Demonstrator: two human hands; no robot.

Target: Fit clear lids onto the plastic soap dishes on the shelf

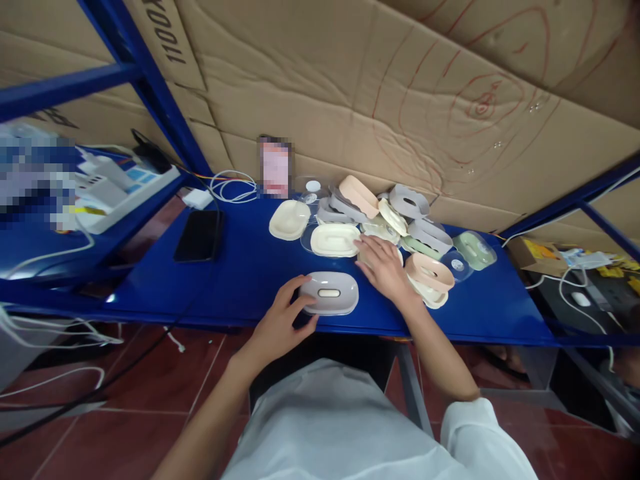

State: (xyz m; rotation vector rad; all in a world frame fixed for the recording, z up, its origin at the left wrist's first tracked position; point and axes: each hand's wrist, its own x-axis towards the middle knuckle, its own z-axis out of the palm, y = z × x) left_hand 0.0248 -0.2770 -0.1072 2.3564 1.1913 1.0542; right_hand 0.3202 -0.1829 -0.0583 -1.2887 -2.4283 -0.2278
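Left hand point(290, 310) pinches left end of lilac-grey oval plastic dish point(331, 283) near front edge of blue table point(240, 287), likely for steadiness. Right hand point(384, 268) palm-down by right end of cream oval plastic tray point(335, 240); fingers hide contact, grip unclear.

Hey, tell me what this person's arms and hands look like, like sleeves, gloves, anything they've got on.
Both the left hand and right hand are bare, with no gloves, and no watch shows on either wrist. A loose, pale sleeve ends around the right elbow, matching the pale shirt. The left sleeve is out of view.
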